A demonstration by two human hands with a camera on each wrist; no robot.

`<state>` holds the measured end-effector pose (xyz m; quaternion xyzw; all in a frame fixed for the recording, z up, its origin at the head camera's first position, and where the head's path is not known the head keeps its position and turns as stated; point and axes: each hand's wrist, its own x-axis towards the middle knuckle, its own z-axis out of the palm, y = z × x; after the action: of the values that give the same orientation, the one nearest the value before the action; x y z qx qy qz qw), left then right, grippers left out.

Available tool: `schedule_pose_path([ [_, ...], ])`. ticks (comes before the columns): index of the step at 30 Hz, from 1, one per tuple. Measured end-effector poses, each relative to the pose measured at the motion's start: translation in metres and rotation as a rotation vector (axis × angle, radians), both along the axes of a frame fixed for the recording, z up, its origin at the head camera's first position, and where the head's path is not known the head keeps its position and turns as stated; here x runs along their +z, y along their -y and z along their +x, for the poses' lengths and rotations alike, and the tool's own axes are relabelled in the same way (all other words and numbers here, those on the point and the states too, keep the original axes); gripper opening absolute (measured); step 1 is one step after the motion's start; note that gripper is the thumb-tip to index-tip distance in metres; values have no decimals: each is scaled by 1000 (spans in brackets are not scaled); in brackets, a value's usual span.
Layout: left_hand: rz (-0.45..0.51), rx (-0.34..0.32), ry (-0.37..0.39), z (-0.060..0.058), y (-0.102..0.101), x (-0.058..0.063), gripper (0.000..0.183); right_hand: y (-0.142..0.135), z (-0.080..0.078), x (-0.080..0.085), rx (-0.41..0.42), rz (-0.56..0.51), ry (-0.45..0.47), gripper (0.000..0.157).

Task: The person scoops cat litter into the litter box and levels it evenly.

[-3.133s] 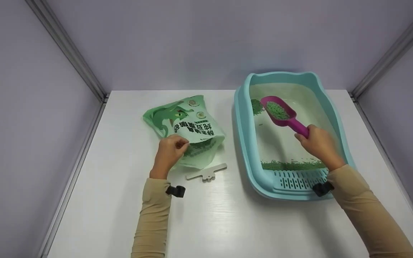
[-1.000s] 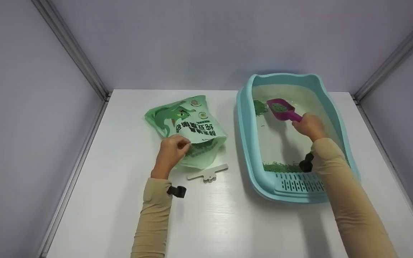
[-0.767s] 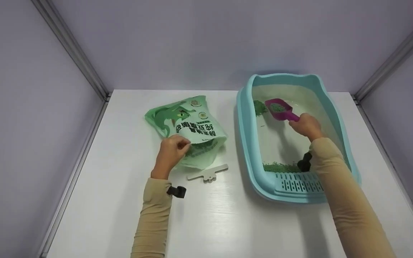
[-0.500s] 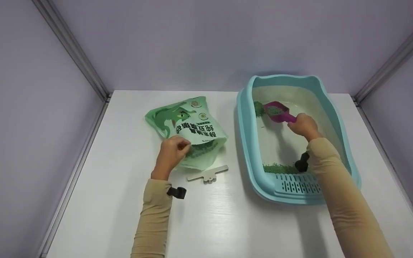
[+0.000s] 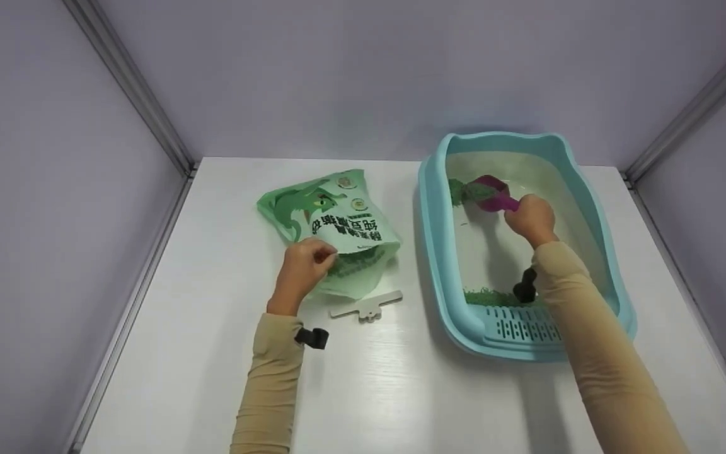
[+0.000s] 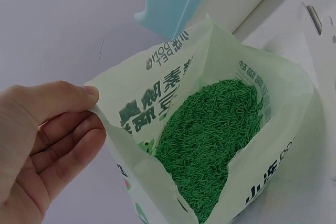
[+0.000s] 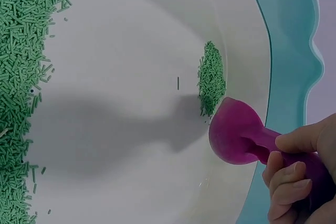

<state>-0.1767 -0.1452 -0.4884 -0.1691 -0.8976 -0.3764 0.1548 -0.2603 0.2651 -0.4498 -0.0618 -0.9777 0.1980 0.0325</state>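
Note:
My left hand (image 5: 303,268) pinches the top edge of a pale green cat litter bag (image 5: 344,221) between thumb and fingers. In the left wrist view the bag's mouth gapes, showing green litter pellets (image 6: 210,135) inside. My right hand (image 5: 532,219) grips the handle of a magenta litter scoop (image 5: 498,189) over the blue litter box (image 5: 433,214). The scoop tilts toward the box's left wall, and pellets trail from its lip to a small pile (image 7: 211,80). In the right wrist view the scoop's underside faces the camera, its lip right by that pile.
A white sealing clip (image 5: 368,306) lies on the white table (image 5: 363,391) in front of the bag. More pellets (image 5: 492,296) line the near end of the box, beside its slotted step (image 5: 520,325). Grey-lilac walls enclose the table at the back and sides.
The right hand has moved the scoop left and tipped it, so its pellets now spill toward the pile by the left wall. The left hand keeps its hold on the bag.

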Motion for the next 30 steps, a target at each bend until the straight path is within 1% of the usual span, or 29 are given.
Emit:
schedule_pose_path([
  [5, 5, -9, -12, -1, -1, 0, 6, 2, -1, -6, -9, 12, -59, 23],
  [13, 0, -14, -9, -2, -1, 1, 5, 0, -3, -9, 19, 71, -111, 21],
  [24, 4, 3, 4, 1, -1, 0, 6, -2, -3, -8, 43, 123, -137, 18],
  [30, -1, 6, -1, 1, 0, 0, 6, -6, -4, -7, 36, 142, -120, 19],
])
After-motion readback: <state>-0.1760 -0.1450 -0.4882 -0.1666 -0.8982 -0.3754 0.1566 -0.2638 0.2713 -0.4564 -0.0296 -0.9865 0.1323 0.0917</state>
